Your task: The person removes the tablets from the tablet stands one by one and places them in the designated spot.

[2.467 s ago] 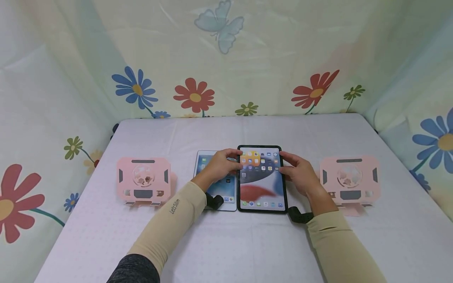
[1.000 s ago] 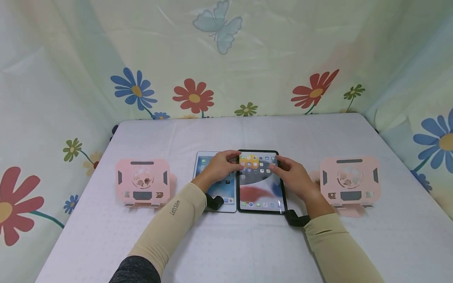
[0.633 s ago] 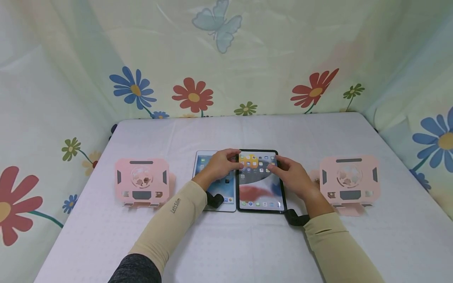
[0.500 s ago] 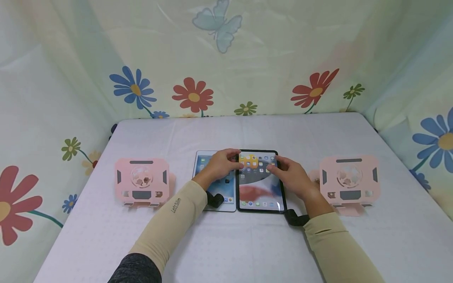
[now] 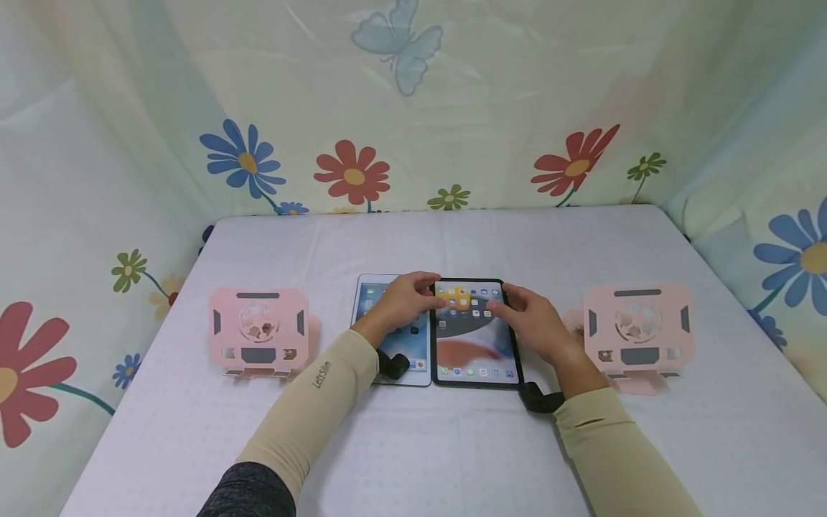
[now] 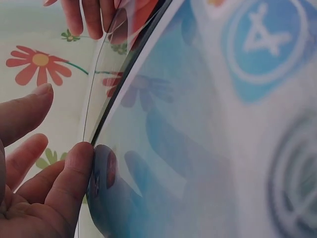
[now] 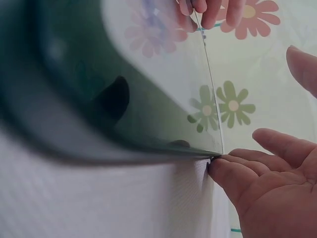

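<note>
1. Right now your left hand [image 5: 403, 301] and right hand [image 5: 533, 323] are both on the black-framed tablet [image 5: 477, 345], which lies near the middle of the bench [image 5: 413, 445], just beside a white-framed tablet [image 5: 413, 345] on its left
2. Your left hand holds the tablet's upper left edge: in the left wrist view the thumb [image 6: 74, 178] presses against the glass rim, fingers curled round the edge
3. Your right hand is at the upper right edge; the right wrist view shows fingertips [image 7: 223, 168] touching the corner of the glass, fingers only loosely bent. I read it as a light pinch, though how firmly it grips cannot be told
4. The far end of the tablet looks slightly raised off the bench while the near end rests on it, so I judge the step in hand to be lifting it by its top edge
5. A pink stand [image 5: 260, 332] sits well to the left and another pink stand [image 5: 638, 330] well to the right, both apart from the tablets
6. The next move probably calls for a secure two-sided grip before you raise it further: keep thumbs off the lit screen and clear the white-framed neighbour without dragging across it
7. Mind the black strap [image 5: 543, 397] at your right wrist near the tablet's lower corner
</note>
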The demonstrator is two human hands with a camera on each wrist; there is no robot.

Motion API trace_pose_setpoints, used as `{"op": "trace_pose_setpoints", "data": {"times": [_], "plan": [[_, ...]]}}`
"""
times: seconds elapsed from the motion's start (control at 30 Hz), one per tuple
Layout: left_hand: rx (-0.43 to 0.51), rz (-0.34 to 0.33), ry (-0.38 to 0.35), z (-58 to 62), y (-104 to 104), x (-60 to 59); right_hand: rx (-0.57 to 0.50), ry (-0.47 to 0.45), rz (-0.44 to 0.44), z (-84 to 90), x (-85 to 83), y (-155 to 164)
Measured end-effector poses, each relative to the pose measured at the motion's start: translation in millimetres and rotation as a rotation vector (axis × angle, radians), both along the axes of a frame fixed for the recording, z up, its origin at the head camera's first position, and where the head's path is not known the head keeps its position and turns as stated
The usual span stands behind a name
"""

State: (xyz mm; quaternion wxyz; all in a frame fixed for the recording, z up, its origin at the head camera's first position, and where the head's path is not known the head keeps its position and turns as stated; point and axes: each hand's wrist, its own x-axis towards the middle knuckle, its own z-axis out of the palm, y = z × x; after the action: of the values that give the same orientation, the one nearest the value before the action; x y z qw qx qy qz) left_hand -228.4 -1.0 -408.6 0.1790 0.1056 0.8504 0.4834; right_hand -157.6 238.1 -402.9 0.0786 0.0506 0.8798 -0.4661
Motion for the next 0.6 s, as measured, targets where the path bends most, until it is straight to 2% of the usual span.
{"op": "trace_pose_setpoints", "data": {"times": [0.43,0.6], "plan": [[0.022,0.017,-0.023,-0.4,-2.5,1.5,-0.006,0.0,-0.004,0.6,-0.4,-1.9],[0.028,0.024,0.036,0.1,-3.1,4.5,0.027,0.051,-0.029,3.5,1.5,-6.5]]}}
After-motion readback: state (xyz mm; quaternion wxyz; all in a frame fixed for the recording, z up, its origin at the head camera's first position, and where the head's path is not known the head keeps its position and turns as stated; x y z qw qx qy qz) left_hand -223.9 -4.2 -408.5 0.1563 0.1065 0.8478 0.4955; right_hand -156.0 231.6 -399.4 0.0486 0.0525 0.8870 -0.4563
